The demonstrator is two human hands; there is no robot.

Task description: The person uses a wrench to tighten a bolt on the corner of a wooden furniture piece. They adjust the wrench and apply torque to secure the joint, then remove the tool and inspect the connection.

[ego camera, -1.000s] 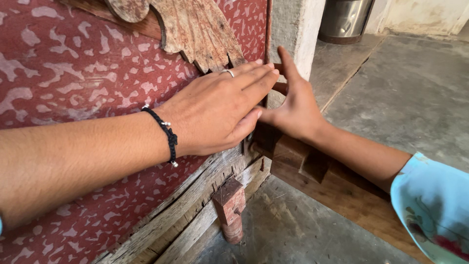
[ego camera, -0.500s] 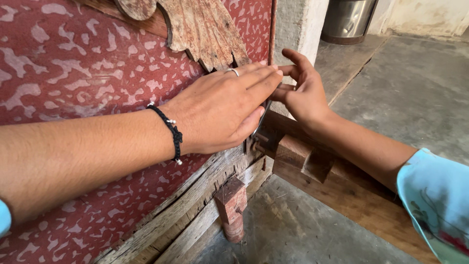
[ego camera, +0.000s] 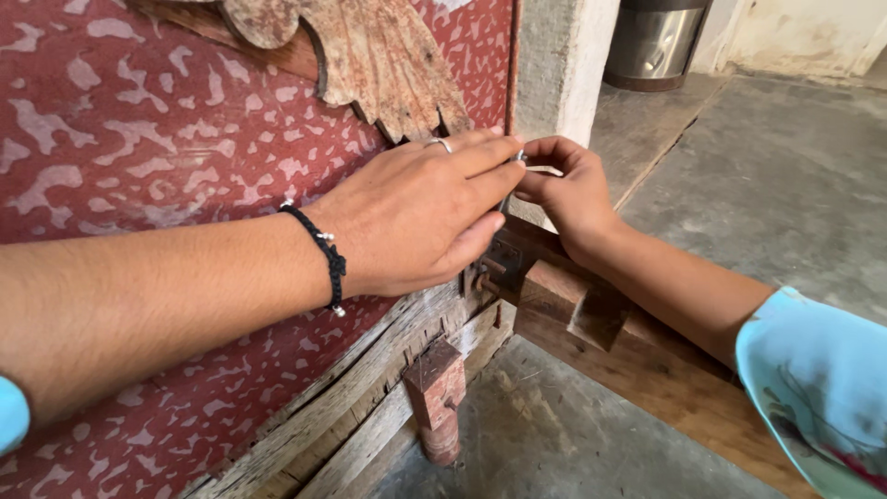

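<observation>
My left hand (ego camera: 420, 217) lies flat, fingers together, against the edge of a red mottled wooden door (ego camera: 139, 185). It wears a silver ring and a black cord bracelet. My right hand (ego camera: 568, 189) is beside it at the door's edge, fingers pinched around a small pale metal piece (ego camera: 528, 164) that sticks out there. The fingertips of both hands nearly touch. A dark metal latch (ego camera: 494, 263) sits just below the left hand.
A carved, worn wooden ornament (ego camera: 370, 55) hangs on the door above my hands. A wooden threshold beam (ego camera: 591, 314) and a turned post (ego camera: 439, 407) lie below. A plastered pillar (ego camera: 564, 65), a steel vessel (ego camera: 656, 42) and a grey concrete floor (ego camera: 785, 176) are to the right.
My right hand went from open fingers beside the left hand to a curled pinch on the small metal piece. The left hand stayed pressed on the door.
</observation>
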